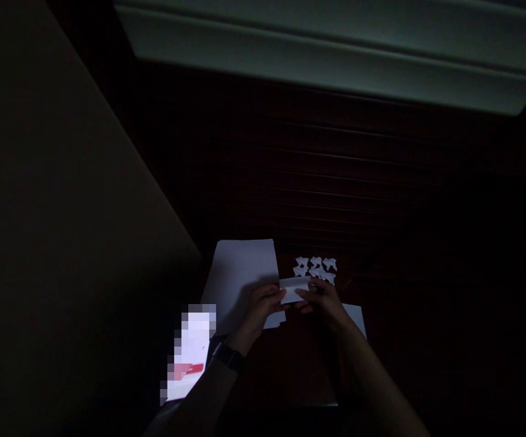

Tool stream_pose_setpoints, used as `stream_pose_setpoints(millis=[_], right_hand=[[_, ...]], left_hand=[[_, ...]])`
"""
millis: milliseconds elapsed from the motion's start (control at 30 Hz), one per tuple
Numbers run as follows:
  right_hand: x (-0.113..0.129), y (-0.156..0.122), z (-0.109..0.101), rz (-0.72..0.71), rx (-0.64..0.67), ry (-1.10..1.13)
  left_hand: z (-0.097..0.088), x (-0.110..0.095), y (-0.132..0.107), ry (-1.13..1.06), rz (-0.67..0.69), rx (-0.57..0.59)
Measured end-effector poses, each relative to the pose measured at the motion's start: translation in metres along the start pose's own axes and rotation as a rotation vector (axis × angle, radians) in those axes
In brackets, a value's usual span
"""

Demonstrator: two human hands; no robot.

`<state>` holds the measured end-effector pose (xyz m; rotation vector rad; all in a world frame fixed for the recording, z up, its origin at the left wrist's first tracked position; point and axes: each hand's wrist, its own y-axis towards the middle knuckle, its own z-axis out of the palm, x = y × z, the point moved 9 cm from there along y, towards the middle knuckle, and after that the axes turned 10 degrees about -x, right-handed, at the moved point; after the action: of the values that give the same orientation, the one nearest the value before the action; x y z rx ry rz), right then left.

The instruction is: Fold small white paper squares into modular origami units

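A small white piece of folded paper [294, 290] is held up between both hands above the dark table. My left hand [263, 303] pinches its left end, thumb on the near face. At the right end my right hand [322, 298] grips it the same way, with fingers behind the paper. Just beyond it lie several small folded paper shapes [316, 264] in two rows, the nearer row partly covered by my right hand. A stack of white paper sheets [245, 267] lies to the left, partly under my left forearm.
Left of my left arm is a brightly lit screen [194, 346], partly pixelated. Another white sheet [356, 317] shows beside my right forearm. A dark slatted surface [290, 152] rises behind the table [290, 376], and a pale wall [62, 212] stands left. The scene is dim.
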<state>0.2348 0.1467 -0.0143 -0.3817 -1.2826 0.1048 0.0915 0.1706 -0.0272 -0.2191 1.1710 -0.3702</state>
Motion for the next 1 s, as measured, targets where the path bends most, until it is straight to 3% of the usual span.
stream_pose_setpoints(millis=[100,367,1000], right_hand=[[-0.001,-0.001,0.004,0.004,0.052,0.008],[-0.018,0.010,-0.011,0.062,-0.097,-0.009],[-0.023,0.012,-0.016,0.081,-0.149,0.004]], left_hand=[[0.000,0.000,0.001,-0.005,-0.005,0.013],[0.000,0.001,0.001,0.037,0.014,0.037],[0.000,0.008,0.002,-0.027,-0.025,0.069]])
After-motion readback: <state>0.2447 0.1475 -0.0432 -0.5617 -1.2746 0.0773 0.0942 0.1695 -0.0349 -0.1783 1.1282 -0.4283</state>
